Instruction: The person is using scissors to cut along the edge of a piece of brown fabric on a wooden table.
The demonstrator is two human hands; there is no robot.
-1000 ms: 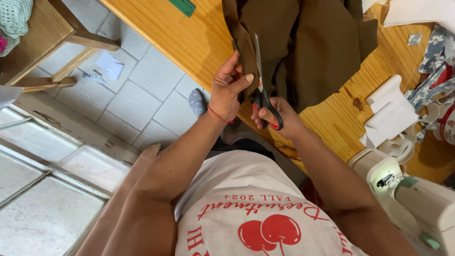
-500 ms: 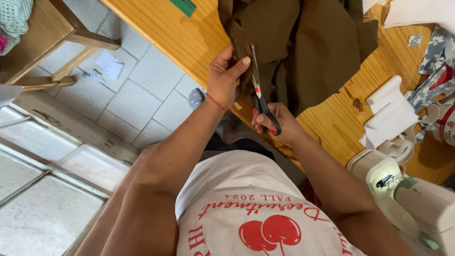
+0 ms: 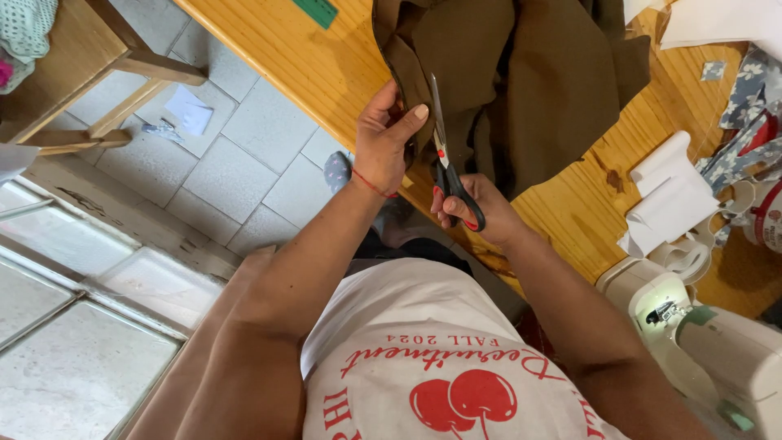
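Brown fabric [image 3: 538, 90] lies in folds on a wooden table [image 3: 293, 57]. My left hand [image 3: 383, 143] pinches the fabric's near edge at the table's side, thumb on top. My right hand [image 3: 481, 208] grips black scissors with red-lined handles [image 3: 446, 167]. Their blades point away from me, along the fabric edge just right of my left thumb.
A white sewing machine [image 3: 700, 342] stands at the lower right. Folded white cloth [image 3: 672, 195], patterned fabric [image 3: 745, 98] and a green ruler [image 3: 316, 10] lie on the table. A wooden stool [image 3: 98, 73] and paper scraps [image 3: 187, 110] are on the tiled floor to the left.
Both hands have moved forward along the fabric edge, away from me. The scissors have advanced further into the brown fabric.
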